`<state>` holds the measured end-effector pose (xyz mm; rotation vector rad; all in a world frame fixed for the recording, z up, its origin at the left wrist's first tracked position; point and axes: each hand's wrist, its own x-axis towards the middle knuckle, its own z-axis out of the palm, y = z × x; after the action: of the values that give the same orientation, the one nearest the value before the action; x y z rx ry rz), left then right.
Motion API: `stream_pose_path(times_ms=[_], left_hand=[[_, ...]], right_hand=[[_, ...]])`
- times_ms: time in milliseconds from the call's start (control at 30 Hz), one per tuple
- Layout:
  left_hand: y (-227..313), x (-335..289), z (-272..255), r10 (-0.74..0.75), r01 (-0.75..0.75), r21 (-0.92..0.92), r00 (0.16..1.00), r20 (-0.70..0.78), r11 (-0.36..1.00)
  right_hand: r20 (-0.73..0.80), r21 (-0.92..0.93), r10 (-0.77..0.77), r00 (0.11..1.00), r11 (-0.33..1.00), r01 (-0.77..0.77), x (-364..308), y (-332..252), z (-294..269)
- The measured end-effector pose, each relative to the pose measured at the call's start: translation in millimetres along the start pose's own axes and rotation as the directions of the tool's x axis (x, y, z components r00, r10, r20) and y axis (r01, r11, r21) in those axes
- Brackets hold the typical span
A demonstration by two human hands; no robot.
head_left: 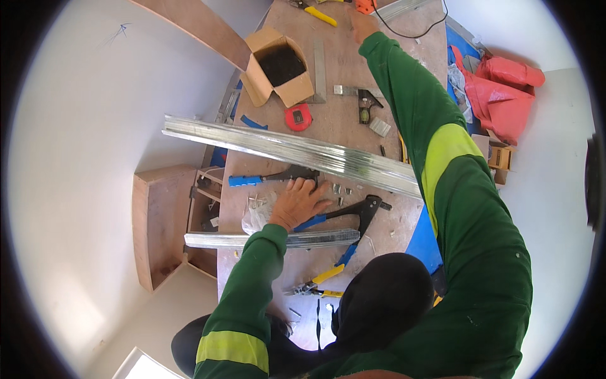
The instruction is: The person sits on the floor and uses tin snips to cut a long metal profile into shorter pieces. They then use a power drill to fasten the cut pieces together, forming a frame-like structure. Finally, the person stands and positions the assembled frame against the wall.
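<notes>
My left hand (299,203) lies palm down on the wooden table with its fingers spread, holding nothing. It sits between a black tool with a blue grip (246,180) and a black hand riveter with blue handles (367,211). A clear plastic bag (257,215) is beside its wrist. Long galvanized metal channels (297,151) cross the table beyond it, and a shorter metal channel (322,238) lies nearer. Stretched to the far end, my right hand (363,26) is beside an orange thing (365,6) with a black cord; its fingers are mostly hidden.
An open cardboard box (294,93), a red tape measure (298,117), a metal square (319,69) and a combination square (365,104) lie beyond the channels. Yellow-handled snips (328,274) are near my body. A wooden box (158,221) stands left; red sheeting (505,95) lies right.
</notes>
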<state>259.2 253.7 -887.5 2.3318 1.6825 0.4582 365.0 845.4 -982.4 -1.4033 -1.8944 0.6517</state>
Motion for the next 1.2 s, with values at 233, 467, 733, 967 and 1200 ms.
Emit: stream_pose_path(times_ms=[233, 467, 733, 967, 1200], left_hand=[[0.4, 0.4, -3.5, -0.007, 0.007, -0.002, 1.000, 0.006, 1.000], [1.8, -0.4, -1.8, 0.006, -0.006, -0.022, 0.999, -0.033, 1.000], [4.1, -0.8, -5.0, 0.011, -0.011, -0.013, 0.999, -0.041, 1.000], [5.2, -3.2, -6.2, 0.038, -0.038, 0.000, 0.996, -0.075, 0.999], [7.6, -7.6, -10.6, 0.071, -0.071, 0.002, 0.987, -0.142, 0.997]], right_hand=[[0.111, 0.294, 0.243, 0.964, 0.918, -0.265, -24.3, -66.7, -31.0], [0.540, 0.753, 0.490, 0.685, 0.083, -0.653, -18.8, -140.1, -106.5], [0.552, 0.824, 0.099, 0.828, -0.218, -0.523, -94.0, -177.3, -135.2], [0.542, 0.721, -0.223, 0.811, -0.373, -0.584, -266.7, -247.9, -216.8], [0.382, 0.851, -0.139, 0.914, -0.334, -0.406, -392.7, -293.5, -367.5]])
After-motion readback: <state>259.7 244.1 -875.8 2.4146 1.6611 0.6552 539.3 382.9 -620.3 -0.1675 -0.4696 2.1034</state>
